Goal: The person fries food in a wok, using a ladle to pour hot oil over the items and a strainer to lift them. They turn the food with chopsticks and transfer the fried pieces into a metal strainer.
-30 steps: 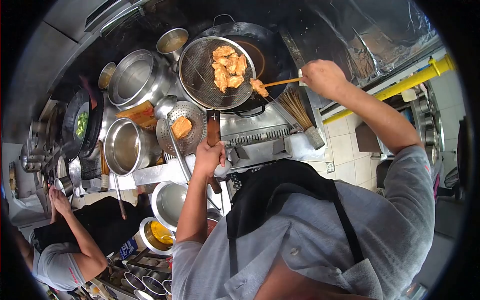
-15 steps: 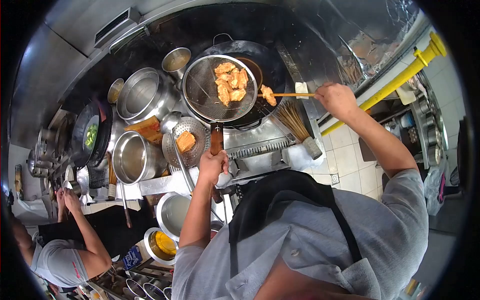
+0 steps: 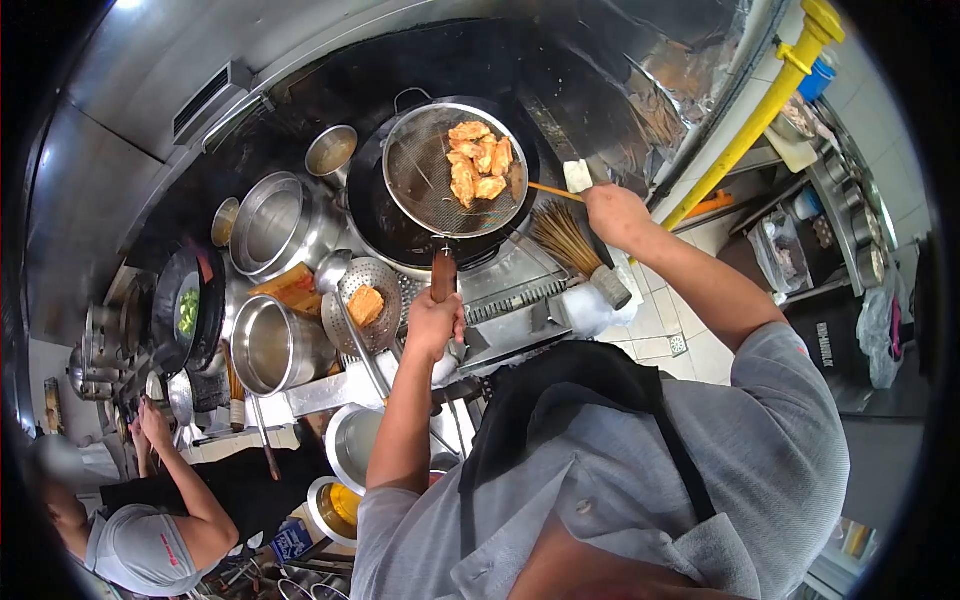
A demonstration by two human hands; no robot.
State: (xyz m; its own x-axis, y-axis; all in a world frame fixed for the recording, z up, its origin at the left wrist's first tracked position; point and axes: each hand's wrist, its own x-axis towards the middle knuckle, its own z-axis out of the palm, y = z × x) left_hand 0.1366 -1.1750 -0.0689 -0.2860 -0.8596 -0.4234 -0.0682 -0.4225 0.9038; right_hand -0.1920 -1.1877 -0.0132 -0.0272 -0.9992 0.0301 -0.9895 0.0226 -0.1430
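My left hand [image 3: 436, 325] is closed around the wooden handle [image 3: 444, 274] of a round mesh strainer [image 3: 418, 170]. The strainer is over a dark wok [image 3: 372, 205], with several browned, battered-looking pieces of food [image 3: 478, 165] in its right half. At the strainer's right edge, my right hand [image 3: 615, 215] grips long wooden chopsticks [image 3: 555, 191]; their far ends are hidden behind the rim and mesh. A darker brown patch shows through the mesh near them.
Left of the wok are a perforated ladle [image 3: 345, 325] bearing an orange-brown piece [image 3: 366, 306], a steel pot [image 3: 268, 345] and steel bowls [image 3: 270, 225]. A bamboo brush [image 3: 570, 240] lies at right, near a yellow pipe [image 3: 755, 115]. A co-worker [image 3: 150, 540] stands at far left.
The strainer has shifted right relative to the wok. The food piece at the chopsticks' end, earlier outside the rim, no longer shows there. My right hand is closer to the strainer.
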